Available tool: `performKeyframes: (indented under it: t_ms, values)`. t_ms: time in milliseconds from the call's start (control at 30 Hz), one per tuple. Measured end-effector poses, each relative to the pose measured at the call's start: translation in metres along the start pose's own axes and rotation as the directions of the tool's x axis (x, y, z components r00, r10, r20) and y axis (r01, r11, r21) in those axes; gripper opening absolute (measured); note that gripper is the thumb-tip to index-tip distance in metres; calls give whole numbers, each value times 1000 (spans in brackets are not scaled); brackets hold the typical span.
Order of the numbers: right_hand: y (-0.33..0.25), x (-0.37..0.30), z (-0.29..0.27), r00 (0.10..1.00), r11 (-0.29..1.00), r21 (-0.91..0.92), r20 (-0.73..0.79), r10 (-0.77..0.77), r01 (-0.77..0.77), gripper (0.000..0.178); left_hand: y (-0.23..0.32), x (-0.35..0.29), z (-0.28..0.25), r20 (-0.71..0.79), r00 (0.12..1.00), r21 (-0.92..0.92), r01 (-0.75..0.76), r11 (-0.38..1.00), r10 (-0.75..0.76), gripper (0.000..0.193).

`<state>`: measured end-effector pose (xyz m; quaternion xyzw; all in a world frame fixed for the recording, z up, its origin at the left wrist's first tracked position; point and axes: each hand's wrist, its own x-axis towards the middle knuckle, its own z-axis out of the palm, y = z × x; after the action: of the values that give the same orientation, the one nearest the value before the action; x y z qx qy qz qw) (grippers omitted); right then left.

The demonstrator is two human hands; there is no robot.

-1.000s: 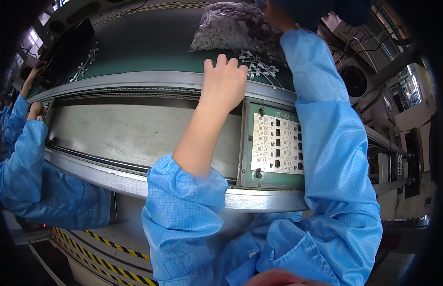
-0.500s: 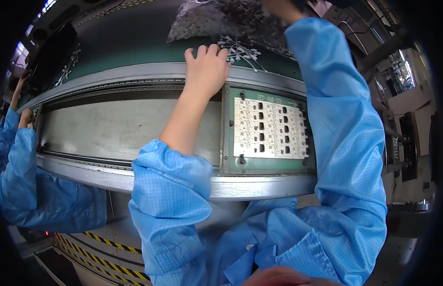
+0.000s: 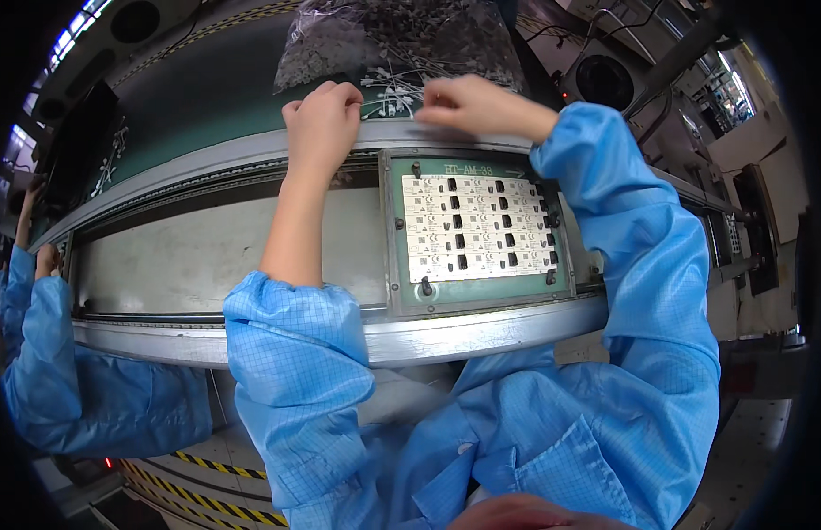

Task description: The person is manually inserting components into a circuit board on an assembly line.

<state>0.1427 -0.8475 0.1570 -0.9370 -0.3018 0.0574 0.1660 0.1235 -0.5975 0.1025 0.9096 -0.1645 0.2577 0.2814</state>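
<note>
My left hand (image 3: 325, 119) is raised over the far metal rail, its fingers curled together at the left end of a pile of short white cables with connectors (image 3: 394, 95). Whether one of the cables is in its fingertips is hidden. Just right of the pile, my right hand (image 3: 468, 104) has its fingers closed and slightly blurred; I cannot make out what they hold. Nearer to me, a green fixture board (image 3: 481, 293) sits between the rails. On it lies a white labelled panel (image 3: 472, 225) with rows of small black parts, held by dark clips.
A clear plastic bag (image 3: 401, 40) of small white and dark parts lies behind the cables on the green surface. Metal rails (image 3: 481, 334) edge the conveyor track. More white cables (image 3: 112, 159) lie at the far left, where another person in a blue sleeve (image 3: 44, 327) works.
My right hand has come down and left from beyond the bag's right side to the cables. My left hand has shifted left, its spread fingers now curled. The board appears farther left in view.
</note>
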Motion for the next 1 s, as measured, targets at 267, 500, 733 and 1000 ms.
performKeyframes:
  t_ms: [267, 500, 733, 1000]
  values:
    - [-10, 15, 36, 936, 991, 130, -350, 28, 18, 36, -4, -1, 5, 30, 995, -214, 98, 972, -94, 12]
    - [34, 28, -33, 892, 918, 390, -437, 116, 72, 22, -8, 9, -4, 1, 982, -307, 181, 934, -190, 14]
    - [42, -63, -64, 839, 640, 710, -512, 183, 294, 26, -5, 15, -29, 56, 896, -806, 302, 510, -441, 24]
    - [-11, -138, 32, 885, 982, 113, -458, -81, 148, 20, 60, 11, -49, -398, 856, 9, -355, 935, 329, 12]
